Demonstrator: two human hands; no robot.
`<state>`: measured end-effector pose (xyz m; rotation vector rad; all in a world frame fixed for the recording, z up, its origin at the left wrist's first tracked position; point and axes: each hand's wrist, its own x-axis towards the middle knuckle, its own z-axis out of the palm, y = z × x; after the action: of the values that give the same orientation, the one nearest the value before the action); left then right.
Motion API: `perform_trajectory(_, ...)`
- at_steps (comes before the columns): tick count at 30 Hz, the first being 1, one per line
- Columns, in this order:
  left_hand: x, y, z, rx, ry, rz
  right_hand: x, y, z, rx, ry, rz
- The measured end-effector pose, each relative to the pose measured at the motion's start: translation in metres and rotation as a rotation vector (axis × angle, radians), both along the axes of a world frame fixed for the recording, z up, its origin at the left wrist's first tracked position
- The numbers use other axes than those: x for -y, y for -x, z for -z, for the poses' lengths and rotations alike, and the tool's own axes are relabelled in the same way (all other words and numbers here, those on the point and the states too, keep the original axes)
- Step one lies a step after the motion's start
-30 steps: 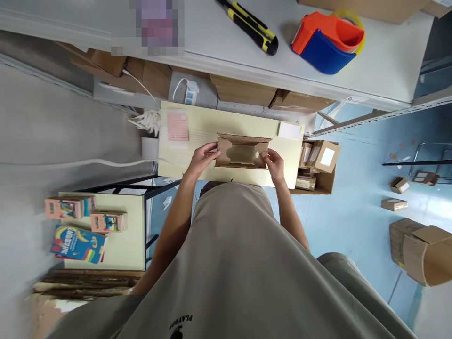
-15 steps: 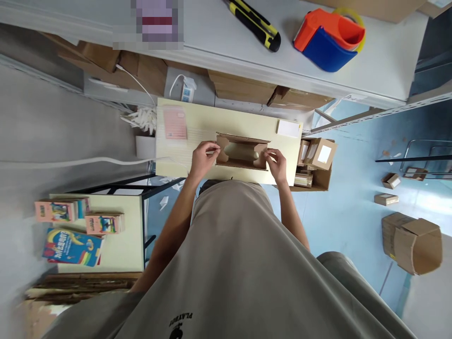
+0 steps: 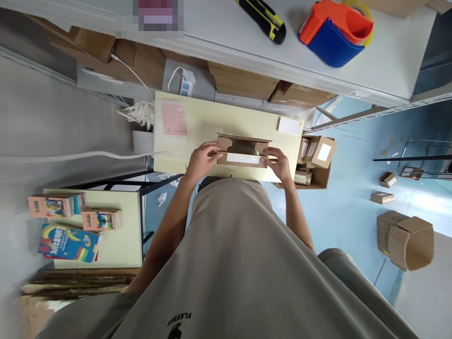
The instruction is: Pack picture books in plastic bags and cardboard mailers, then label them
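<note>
A small cardboard box (image 3: 243, 163) sits on the pale yellow table (image 3: 197, 113) in front of me, with a white label on the panel nearest my body. That near panel is folded inward, and the far side stands up. My left hand (image 3: 203, 162) grips the box's left end, thumb and fingers closed on the cardboard edge. At the opposite end my right hand (image 3: 278, 164) pinches the right edge in the same way. The inside of the box is partly hidden behind the near panel.
A grey shelf (image 3: 240, 56) above holds a yellow-black utility knife (image 3: 270, 23) and an orange-blue tape dispenser (image 3: 335, 35). A pink sheet (image 3: 173, 117) and a white card (image 3: 289, 125) lie on the table. Books (image 3: 70, 242) are at left; a carton of boxes (image 3: 319, 176) stands right.
The near panel of the box has folded over toward the opening, bringing its white label into view. Both hands have stayed at the box ends and shifted slightly with it.
</note>
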<state>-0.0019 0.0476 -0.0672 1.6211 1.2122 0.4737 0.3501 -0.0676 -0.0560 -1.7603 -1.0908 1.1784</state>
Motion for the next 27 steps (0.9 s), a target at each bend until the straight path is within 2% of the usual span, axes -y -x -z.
perform_trajectory(3,-0.003,-0.006,0.003,-0.035,-0.011,-0.061,-0.007,0.004,0.003,0.086,0.000,0.064)
perform_trajectory(6,-0.006,-0.008,0.000,-0.015,-0.052,-0.025,-0.008,0.005,0.002,0.136,-0.029,0.081)
perform_trajectory(11,-0.005,-0.008,-0.002,-0.052,-0.137,0.041,-0.003,0.006,0.000,0.184,-0.075,0.024)
perform_trajectory(19,0.011,-0.012,0.008,-0.004,-0.149,-0.056,0.005,0.008,0.004,0.057,-0.079,0.075)
perform_trajectory(27,0.011,-0.015,0.017,0.015,-0.153,-0.086,0.004,0.009,0.024,0.014,-0.096,0.191)
